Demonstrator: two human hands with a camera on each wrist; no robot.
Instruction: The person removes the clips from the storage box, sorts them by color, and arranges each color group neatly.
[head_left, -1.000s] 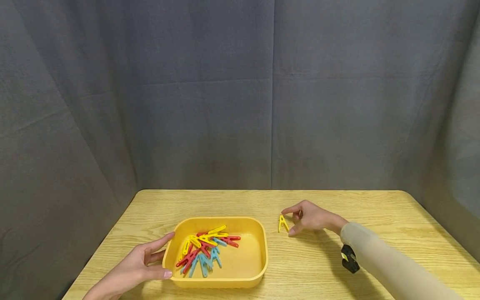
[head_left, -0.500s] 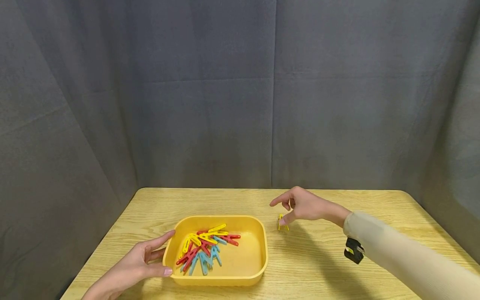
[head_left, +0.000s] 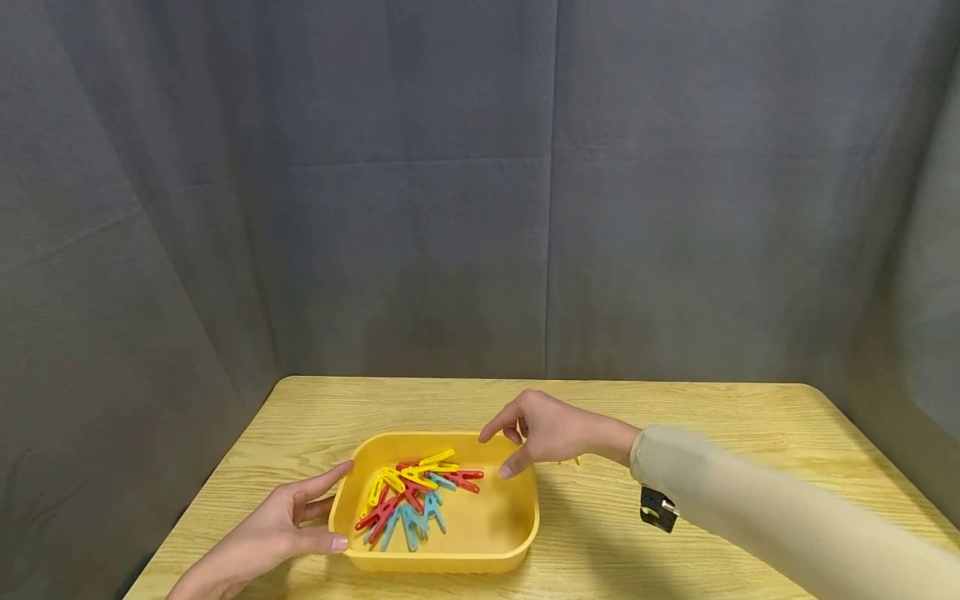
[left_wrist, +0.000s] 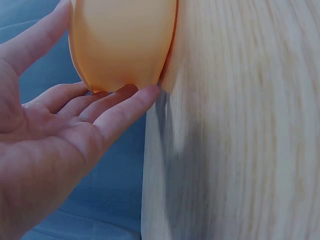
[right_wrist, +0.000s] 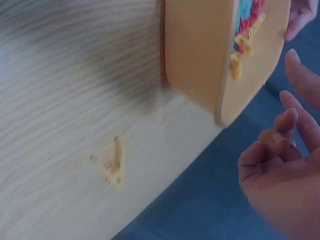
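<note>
Your right hand (head_left: 551, 431) hovers empty over the yellow tub's (head_left: 525, 533) far right corner, fingers loosely spread above the clothespins (head_left: 412, 496) inside. Your left hand (head_left: 273, 529) lies flat-fingered against the tub's left wall. One yellow clothespin (right_wrist: 114, 165) lies on the wooden table (head_left: 750, 408) just right of the tub; a grey curtain (head_left: 480, 183) hangs behind.

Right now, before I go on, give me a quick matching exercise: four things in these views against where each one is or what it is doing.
Things:
1. left hand
2. right hand
3. lone yellow clothespin
4. heap of clothespins

Places or states:
A. lies on the bare table, outside the tub
B. rests against the yellow tub at its left wall
C. lies inside the tub
D. hovers empty over the tub's far right corner

Pairs: 1-B, 2-D, 3-A, 4-C
</note>
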